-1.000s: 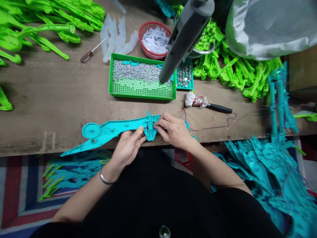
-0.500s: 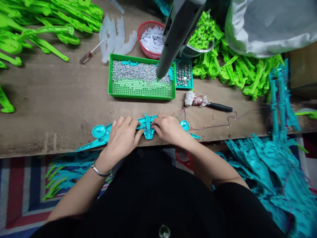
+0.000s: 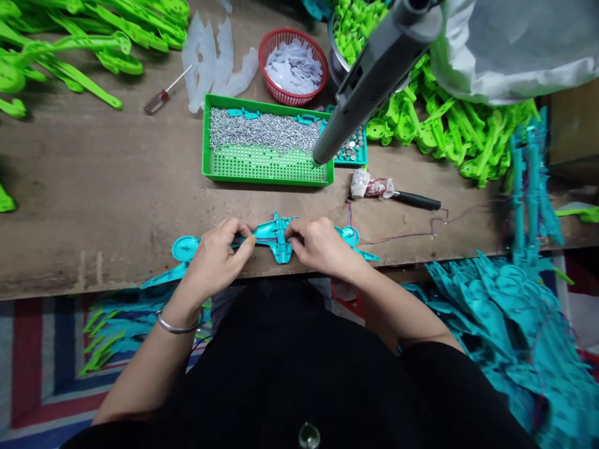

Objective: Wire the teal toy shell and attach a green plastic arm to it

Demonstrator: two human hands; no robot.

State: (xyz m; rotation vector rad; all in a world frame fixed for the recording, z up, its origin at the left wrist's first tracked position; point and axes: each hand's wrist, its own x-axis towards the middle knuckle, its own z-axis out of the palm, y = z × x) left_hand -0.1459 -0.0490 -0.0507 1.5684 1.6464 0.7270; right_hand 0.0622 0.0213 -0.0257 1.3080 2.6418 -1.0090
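A long teal plastic shell lies on the table near its front edge, its ribbed, cross-shaped middle facing up and a round cup at either end. My left hand pinches a thin purple wire over the shell's left half, and the wire runs along the shell to its middle. With fingers closed, my right hand grips the shell just right of the ribbed middle; its fingertips partly hide that spot. Loose thin wires trail to the right from beside the right cup.
An electric screwdriver hangs over a green tray of screws. Behind stand a red basket of white pieces and a teal tray of small metal discs. A black-handled tool, a screwdriver and green parts lie around.
My left hand has drawn back to the left and turned, uncovering more of the shell and the purple wire. The hanging screwdriver has swung right. My right hand has hardly moved.
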